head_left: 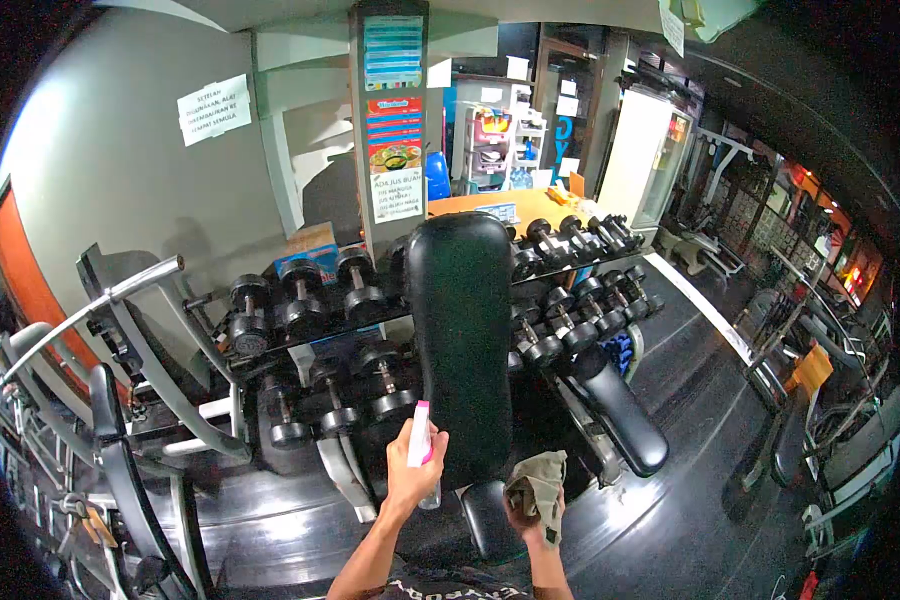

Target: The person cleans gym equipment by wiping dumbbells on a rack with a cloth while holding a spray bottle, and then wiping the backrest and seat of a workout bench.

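Before one tall black bench backrest [460, 340] in a gym, a person's left hand [410, 475] is curled closed around one spray bottle [419, 440] with a white-and-pink head, in front of the backrest's lower left edge. Just right of the backrest's lower end, the right hand [518, 513] holds one grey-green cloth [542, 482], which hides how tightly its fingers close. Left of the backrest, three dumbbells [338, 418] sit on the lower rack tier.

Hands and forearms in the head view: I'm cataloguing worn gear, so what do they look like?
The left hand and partly hidden right hand show no gloves. The left forearm and right forearm show no sleeves or watches. A dark top with pale lettering shows between them.
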{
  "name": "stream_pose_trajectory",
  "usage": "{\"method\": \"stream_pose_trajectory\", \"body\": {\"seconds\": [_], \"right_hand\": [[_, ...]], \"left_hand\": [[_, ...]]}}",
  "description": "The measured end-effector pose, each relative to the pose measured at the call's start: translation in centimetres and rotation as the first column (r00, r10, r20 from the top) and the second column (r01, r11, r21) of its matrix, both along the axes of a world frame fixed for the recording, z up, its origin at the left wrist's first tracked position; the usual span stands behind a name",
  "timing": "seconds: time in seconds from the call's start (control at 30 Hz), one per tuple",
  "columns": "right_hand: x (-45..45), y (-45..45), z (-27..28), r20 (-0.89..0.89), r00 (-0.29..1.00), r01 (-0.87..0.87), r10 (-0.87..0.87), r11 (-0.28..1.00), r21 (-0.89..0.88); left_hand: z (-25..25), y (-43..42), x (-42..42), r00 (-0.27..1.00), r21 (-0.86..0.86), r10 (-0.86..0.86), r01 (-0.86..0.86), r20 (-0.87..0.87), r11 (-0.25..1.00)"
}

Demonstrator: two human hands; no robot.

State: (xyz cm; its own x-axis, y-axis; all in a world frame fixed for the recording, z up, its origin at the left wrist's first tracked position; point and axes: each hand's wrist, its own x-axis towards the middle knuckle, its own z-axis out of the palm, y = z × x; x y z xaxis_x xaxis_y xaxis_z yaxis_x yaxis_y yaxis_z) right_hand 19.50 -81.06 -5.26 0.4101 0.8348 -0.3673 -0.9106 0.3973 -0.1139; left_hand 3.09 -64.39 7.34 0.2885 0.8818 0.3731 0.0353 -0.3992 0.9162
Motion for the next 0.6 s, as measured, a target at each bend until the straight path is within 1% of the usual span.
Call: {"method": "stream_pose_trajectory", "body": {"seconds": [0.03,0.1,0.17,0.2,0.23,0.3,0.37,0.4,0.43,0.5,0.53,0.57,0.6], "right_hand": [[-0.1,-0.3,0.0,0.013,1.000,-0.027,0.027,1.000,0.016],[-0.2,-0.6,-1.4,-0.001,0.999,-0.046,0.046,0.998,-0.031],[-0.7,-0.4,-1.5,0.115,0.993,0.001,0.007,0.998,-0.070],[-0.9,-0.9,-1.0,0.195,0.980,0.010,0.030,0.980,-0.200],[-1.0,-0.7,-0.8,0.089,0.996,-0.006,0.020,0.989,-0.148],[-0.8,-0.7,-1.5,0.075,0.996,-0.037,0.043,0.995,-0.089],[-0.8,-0.4,-1.6,0.076,0.997,0.003,0.007,0.992,-0.125],[-0.8,-0.2,-1.5,0.087,0.996,0.038,-0.025,0.988,-0.150],[-1.0,0.1,-1.0,0.086,0.996,0.041,-0.028,0.987,-0.157],[-1.4,0.4,0.2,-0.038,0.997,0.058,-0.060,0.996,-0.065],[-1.5,0.8,-0.1,-0.031,0.997,0.066,-0.068,0.996,-0.067],[-1.5,0.9,-0.3,-0.029,0.997,0.072,-0.074,0.995,-0.072],[-1.6,1.1,-0.5,-0.114,0.990,0.083,-0.088,0.995,-0.048]], "left_hand": [[-0.3,-0.4,0.0,1.000,-0.001,-0.005,0.005,-0.002,1.000],[-0.9,-1.5,-0.2,0.999,-0.173,-0.025,0.032,0.044,0.984],[-2.5,-2.3,-0.6,0.999,-0.208,-0.037,0.043,0.035,0.977],[-3.7,-2.5,-0.8,0.999,-0.196,-0.019,0.027,0.043,0.980],[-4.7,-2.8,-1.1,0.999,-0.182,0.000,0.010,0.052,0.983],[-6.4,-3.7,-1.7,1.000,-0.197,-0.008,0.014,0.030,0.980],[-7.5,-4.3,-2.4,1.000,-0.251,-0.007,0.006,-0.001,0.968],[-7.5,-4.6,-2.9,0.998,-0.256,-0.016,-0.001,-0.064,0.967],[-8.0,-4.7,-3.1,0.998,-0.262,-0.020,0.002,-0.065,0.965],[-9.4,-5.0,-3.4,0.998,-0.322,-0.035,0.015,-0.057,0.947],[-9.7,-4.9,-3.7,0.992,-0.353,-0.069,0.029,-0.101,0.935],[-10.0,-4.8,-3.8,0.992,-0.358,-0.075,0.035,-0.099,0.933],[-10.3,-4.6,-3.9,0.981,-0.304,-0.101,0.047,-0.164,0.951]]}}
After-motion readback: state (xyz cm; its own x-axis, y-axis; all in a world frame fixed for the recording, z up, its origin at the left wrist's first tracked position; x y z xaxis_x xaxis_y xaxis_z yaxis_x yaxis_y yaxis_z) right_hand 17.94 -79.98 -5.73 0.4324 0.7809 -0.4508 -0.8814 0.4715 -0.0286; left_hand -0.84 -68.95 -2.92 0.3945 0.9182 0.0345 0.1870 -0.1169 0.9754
